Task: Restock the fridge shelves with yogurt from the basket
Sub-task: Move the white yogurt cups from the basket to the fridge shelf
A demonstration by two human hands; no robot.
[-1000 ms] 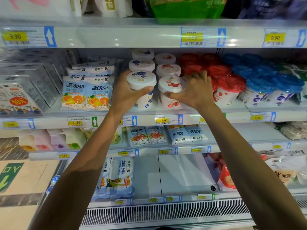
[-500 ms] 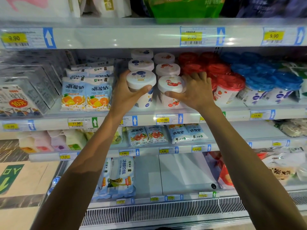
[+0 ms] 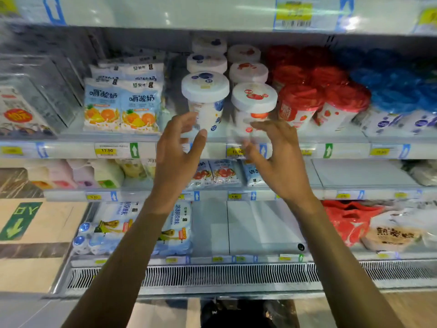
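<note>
The left hand is hanging in the air with its fingers spread loosely, holding nothing. The right hand is doing the same (its fingertips are looking blurry). Just behind them, a blueberry yogurt cup and a strawberry yogurt cup are standing upright side by side at the front of the shelf. More white cups are lining up behind them.
</note>
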